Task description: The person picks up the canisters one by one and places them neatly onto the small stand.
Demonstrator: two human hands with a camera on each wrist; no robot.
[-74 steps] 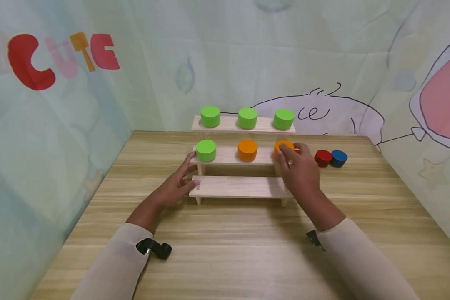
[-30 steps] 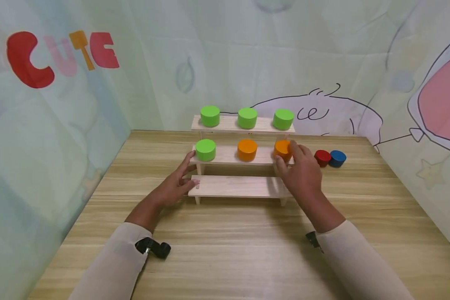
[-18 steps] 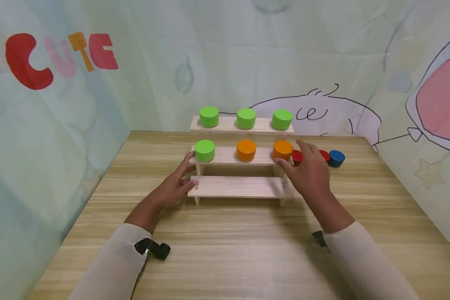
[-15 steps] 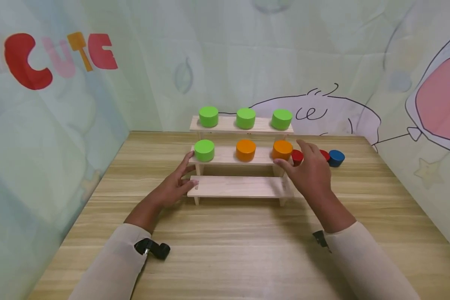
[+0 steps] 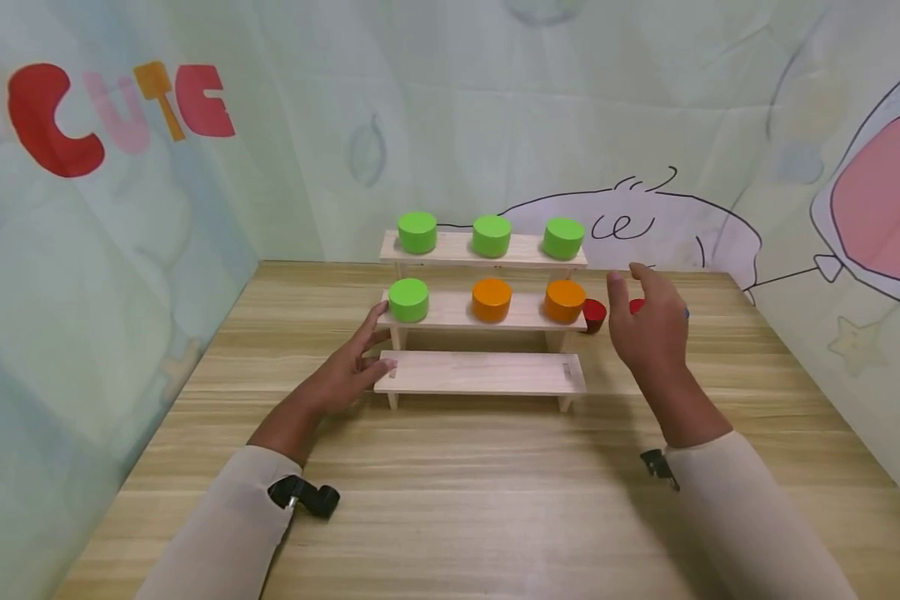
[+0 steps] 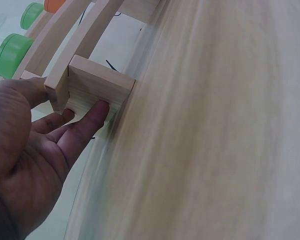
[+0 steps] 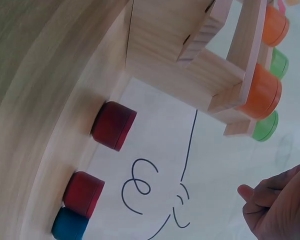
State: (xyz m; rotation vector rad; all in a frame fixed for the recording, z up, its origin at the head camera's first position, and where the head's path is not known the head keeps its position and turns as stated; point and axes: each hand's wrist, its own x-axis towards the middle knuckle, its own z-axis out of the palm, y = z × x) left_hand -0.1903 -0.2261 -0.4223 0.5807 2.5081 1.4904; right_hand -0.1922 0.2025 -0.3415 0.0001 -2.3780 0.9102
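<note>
A three-tier wooden display stand (image 5: 480,372) stands mid-table. My left hand (image 5: 337,375) holds its left end: the thumb lies on the bottom shelf and the fingers touch the stand's side, as the left wrist view shows. Green tubs (image 5: 491,237) line the top shelf. On the middle shelf sit one green tub (image 5: 408,301) and two orange tubs, the rightmost orange tub (image 5: 565,301) nearest the right end. My right hand (image 5: 652,329) is raised right of the stand, thumb and fingers apart, holding nothing. Behind it are a red tub (image 7: 84,194) and a blue tub (image 7: 70,223), touching.
Another red tub (image 5: 594,315) stands on the wooden table (image 5: 450,500) just right of the stand. A printed cloth backdrop (image 5: 307,125) encloses the table at the back and sides. The bottom shelf bears no tubs.
My right hand has let go of the right orange tub on the middle shelf and moved right, away from the stand. The left hand has stayed put.
</note>
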